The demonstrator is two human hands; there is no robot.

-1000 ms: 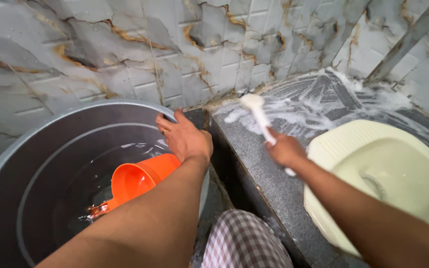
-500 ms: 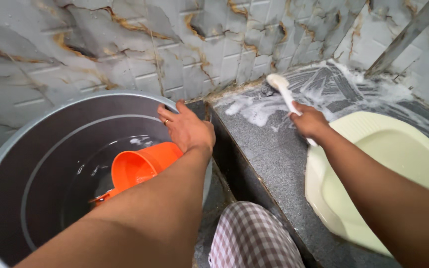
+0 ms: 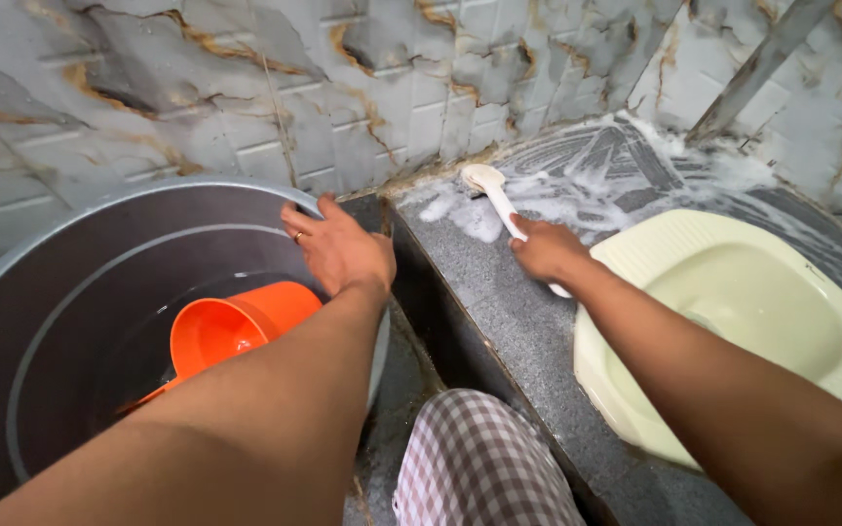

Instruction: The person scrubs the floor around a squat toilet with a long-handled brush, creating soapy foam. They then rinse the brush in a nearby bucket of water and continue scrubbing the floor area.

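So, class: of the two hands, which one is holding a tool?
The right hand: it grips a white brush on the soapy grey ledge. The left hand only rests on the tub's rim, holding nothing.

- This is a home bathroom with a squat toilet, a wet room tiled from the floor up.
- A cream squat toilet pan (image 3: 752, 321) is set flush into a raised platform of dark speckled granite (image 3: 518, 321).
- Marble-look wall tiles (image 3: 246, 88), grey-white with rusty orange veins, cover both walls that meet in the corner.
- White soap suds (image 3: 596, 185) lie spread over the granite near the wall, and a white long-handled scrub brush (image 3: 495, 195) rests in them.
- A large grey water tub (image 3: 60, 321) stands on the lower floor beside the platform, holding water and a floating orange plastic mug (image 3: 226, 336), the sort used for bucket washing.
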